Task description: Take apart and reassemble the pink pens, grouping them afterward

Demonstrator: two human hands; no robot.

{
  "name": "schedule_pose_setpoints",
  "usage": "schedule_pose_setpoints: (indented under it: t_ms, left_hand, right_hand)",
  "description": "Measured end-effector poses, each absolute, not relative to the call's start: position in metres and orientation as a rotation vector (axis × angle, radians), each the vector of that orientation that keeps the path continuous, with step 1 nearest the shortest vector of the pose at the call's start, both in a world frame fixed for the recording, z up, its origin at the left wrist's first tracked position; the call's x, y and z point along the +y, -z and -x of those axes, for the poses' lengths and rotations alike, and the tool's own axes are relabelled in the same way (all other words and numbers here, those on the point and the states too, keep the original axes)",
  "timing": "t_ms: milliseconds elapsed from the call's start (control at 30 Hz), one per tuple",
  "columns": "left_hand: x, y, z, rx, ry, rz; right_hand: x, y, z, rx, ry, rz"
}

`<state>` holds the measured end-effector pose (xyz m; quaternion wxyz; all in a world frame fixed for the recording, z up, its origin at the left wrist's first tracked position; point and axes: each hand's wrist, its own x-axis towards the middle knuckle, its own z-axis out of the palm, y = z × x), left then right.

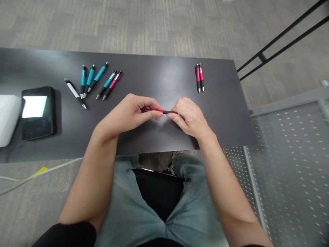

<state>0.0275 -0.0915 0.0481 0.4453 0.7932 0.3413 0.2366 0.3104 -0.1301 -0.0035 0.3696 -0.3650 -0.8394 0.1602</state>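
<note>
Over the middle of the dark table (159,75), both hands hold one red and black pen (164,111) horizontally. My left hand (131,115) pinches its red end. My right hand (190,116) pinches the black grip end. To the far left lie several pens: three teal ones (89,79), a teal and silver one (106,84), a red one (113,85) and a white one (74,92). Two red pens (199,77) lie side by side at the far right of the table.
A black device with a lit screen (37,111) sits at the table's left, beside a white object (7,118) at the frame edge. A perforated grey metal surface (290,154) stands to the right. White cables (38,171) run on the carpet.
</note>
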Motion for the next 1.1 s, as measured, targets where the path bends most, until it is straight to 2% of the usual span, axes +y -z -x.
schedule_pose_setpoints:
  t_ms: [167,267,500,800,1100]
  left_hand:
    - [-0.093,-0.048,-0.027,0.919,-0.649,-2.083]
    - [-0.095,-0.050,-0.027,0.939,-0.632,-2.190]
    - [-0.096,-0.056,-0.028,0.952,-0.436,-2.377]
    - [-0.096,-0.059,-0.026,0.930,-0.428,-2.216]
    - [-0.096,-0.060,-0.021,0.993,-0.483,-2.156]
  right_hand:
    - [-0.130,-0.007,-0.306,-2.125,-0.707,1.079]
    - [-0.131,-0.010,-0.302,-2.081,-0.762,1.125]
    - [-0.129,-0.001,-0.305,-2.201,-0.451,1.132]
    - [-0.132,0.002,-0.312,-2.310,-0.203,1.113]
    - [-0.129,0.000,-0.305,-2.078,-0.616,1.143]
